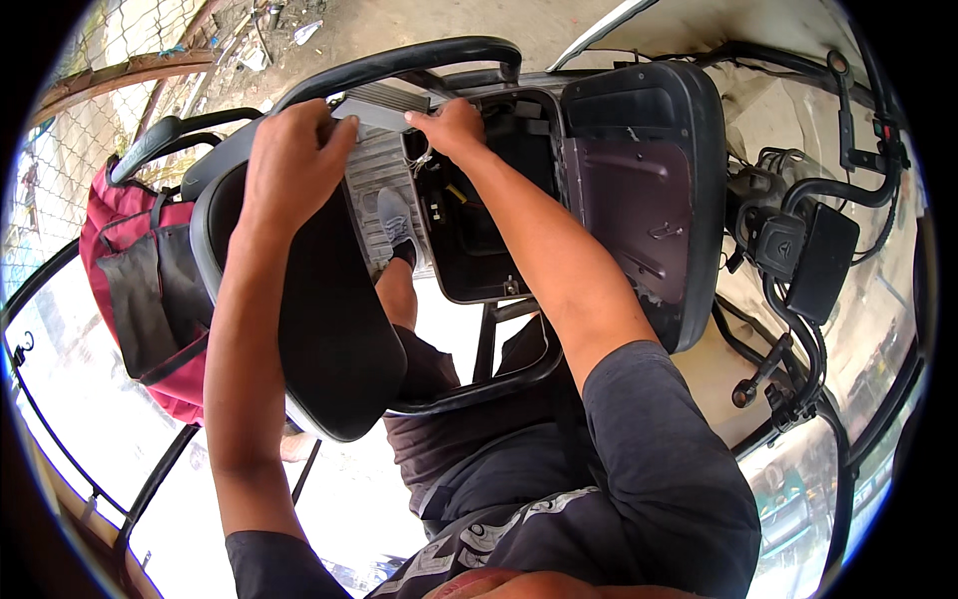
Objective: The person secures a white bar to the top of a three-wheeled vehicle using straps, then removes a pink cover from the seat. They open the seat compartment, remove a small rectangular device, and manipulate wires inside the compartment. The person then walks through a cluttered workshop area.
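Observation:
A flat grey ribbed piece (374, 112), perhaps metal, spans the gap between my two hands. My left hand (299, 150) grips its left end, thumb along the near edge and fingers curled out of sight behind it. At the other end, my right hand (454, 128) pinches the piece with the thumb; its other fingers are mostly hidden. Just below my right hand is an open black storage box (469, 285), with cables and small parts inside. Its seat lid (639, 210) is swung over to the right. The ribbed floor (374, 165) shows beneath the grey piece.
Close by my left forearm stands a black padded seat (329, 309), a red and black bag (150, 290) beyond it. A curved black rail (399, 55) runs past my hands. Handlebars (788, 240) are at the right. My shoe (395, 215) rests on the floor.

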A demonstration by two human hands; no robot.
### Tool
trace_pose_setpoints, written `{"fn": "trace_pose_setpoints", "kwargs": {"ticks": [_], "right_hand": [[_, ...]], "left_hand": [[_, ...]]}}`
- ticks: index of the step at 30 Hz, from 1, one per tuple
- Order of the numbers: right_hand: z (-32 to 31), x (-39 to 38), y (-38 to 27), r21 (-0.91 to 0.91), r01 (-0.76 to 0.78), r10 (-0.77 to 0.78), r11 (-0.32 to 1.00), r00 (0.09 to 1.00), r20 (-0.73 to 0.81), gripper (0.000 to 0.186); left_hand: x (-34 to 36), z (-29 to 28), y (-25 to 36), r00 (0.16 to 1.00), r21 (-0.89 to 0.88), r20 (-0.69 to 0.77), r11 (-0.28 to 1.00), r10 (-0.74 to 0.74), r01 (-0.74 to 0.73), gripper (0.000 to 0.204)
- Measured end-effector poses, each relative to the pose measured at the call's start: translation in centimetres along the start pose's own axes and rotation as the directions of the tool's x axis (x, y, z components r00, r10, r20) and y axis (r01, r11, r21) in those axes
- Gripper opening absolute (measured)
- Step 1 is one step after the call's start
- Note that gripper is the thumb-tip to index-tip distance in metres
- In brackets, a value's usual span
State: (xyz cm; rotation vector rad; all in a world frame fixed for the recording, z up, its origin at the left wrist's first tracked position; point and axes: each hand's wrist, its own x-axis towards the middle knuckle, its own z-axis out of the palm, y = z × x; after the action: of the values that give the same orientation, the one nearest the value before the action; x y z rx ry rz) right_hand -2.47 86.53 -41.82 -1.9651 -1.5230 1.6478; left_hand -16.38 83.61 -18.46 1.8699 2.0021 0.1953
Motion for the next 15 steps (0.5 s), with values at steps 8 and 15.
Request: {"fn": "trace_pose_setpoints", "kwargs": {"ticks": [8, 15], "right_hand": [[0.3, -0.2, -0.1, 0.049, -0.005, 0.004, 0.999, 1.000, 0.018, 0.045], [2.5, 0.5, 2.8, 0.319, 0.077, -0.062, 0.945, 0.997, -0.056, 0.038]], "left_hand": [[4.3, 6.4, -0.4, 0.952, 0.081, 0.296, 0.991, 0.078, -0.107, 0.025], [8.2, 7.2, -2.0, 0.671, 0.326, 0.733, 0.923, -0.110, -0.205, 0.037]]}}
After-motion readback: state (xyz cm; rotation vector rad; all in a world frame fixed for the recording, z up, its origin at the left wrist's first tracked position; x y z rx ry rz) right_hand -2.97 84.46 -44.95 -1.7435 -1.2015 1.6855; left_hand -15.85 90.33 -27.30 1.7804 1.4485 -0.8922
